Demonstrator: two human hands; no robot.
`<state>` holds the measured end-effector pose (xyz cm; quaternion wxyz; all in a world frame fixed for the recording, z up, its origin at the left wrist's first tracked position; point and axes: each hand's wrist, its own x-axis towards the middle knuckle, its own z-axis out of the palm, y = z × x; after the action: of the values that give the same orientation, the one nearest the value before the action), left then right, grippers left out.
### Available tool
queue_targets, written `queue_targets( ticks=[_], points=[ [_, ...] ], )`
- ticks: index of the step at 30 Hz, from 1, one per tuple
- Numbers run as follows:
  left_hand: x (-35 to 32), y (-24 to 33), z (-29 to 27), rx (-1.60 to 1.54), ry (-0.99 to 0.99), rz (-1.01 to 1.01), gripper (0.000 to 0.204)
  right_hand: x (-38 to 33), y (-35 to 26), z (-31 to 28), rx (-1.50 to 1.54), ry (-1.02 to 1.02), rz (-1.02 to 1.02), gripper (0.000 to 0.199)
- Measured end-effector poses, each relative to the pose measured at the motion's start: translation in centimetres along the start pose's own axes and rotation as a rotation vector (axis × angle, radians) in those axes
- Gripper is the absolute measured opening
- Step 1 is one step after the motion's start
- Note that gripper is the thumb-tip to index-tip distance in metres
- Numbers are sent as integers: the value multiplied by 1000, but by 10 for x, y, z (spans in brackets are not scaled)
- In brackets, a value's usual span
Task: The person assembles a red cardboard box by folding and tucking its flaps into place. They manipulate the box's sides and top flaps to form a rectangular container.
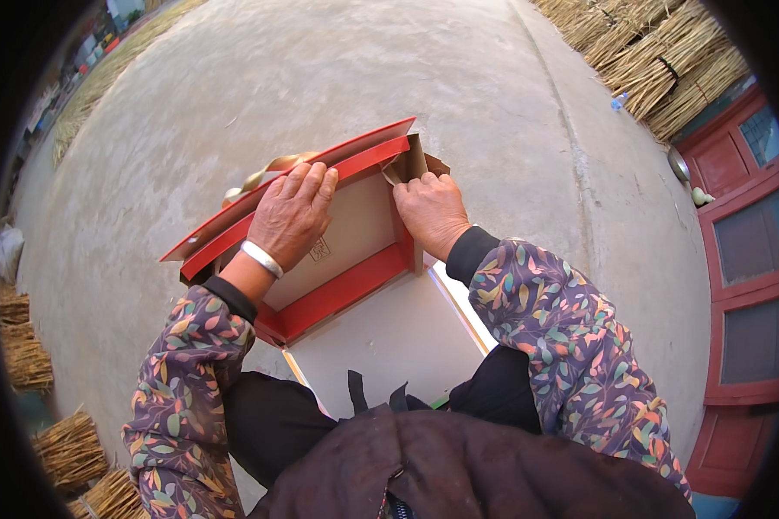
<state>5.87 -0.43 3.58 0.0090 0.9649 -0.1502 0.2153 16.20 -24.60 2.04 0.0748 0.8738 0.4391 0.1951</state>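
A red cardboard gift box [346, 303] with a pale inside is tilted open in front of my knees. Across its far red wall lies my left hand [290, 216], with a silver bangle at the wrist. Its fingers are together over the edge and its thumb is hidden; it holds the wall. A gold ribbon [273, 170] loops out just beyond those fingers. At the far right corner my right hand [428, 212] is closed on a brown cardboard flap [416, 156], knuckles up. A pale panel [376, 342] stretches from the box toward my lap.
Concrete ground [580, 199] surrounds the box. Bundles of dry stalks [666, 65] are stacked at the far right, with more stalk bundles [74, 454] at the near left. Red-framed doors [753, 285] stand along the right, a metal bowl [678, 164] beside them.
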Motion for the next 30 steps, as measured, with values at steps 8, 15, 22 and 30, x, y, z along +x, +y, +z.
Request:
queue_targets(
  ticks=[8, 15, 22, 30],
  points=[
    [27, -24, 32, 149, -61, -336, 68, -3, -13, 2, -30, 65, -38, 6],
    [36, -23, 15, 7, -173, -500, 46, -2, -9, 0, 90, 35, -24, 6],
    [22, -34, 11, -96, -234, -576, 53, -16, 8, 4, 246, 13, 43, 5],
    [28, -43, 2, -179, -276, -645, 67, -28, -20, -5, 75, 15, -200, 6]
  ],
)
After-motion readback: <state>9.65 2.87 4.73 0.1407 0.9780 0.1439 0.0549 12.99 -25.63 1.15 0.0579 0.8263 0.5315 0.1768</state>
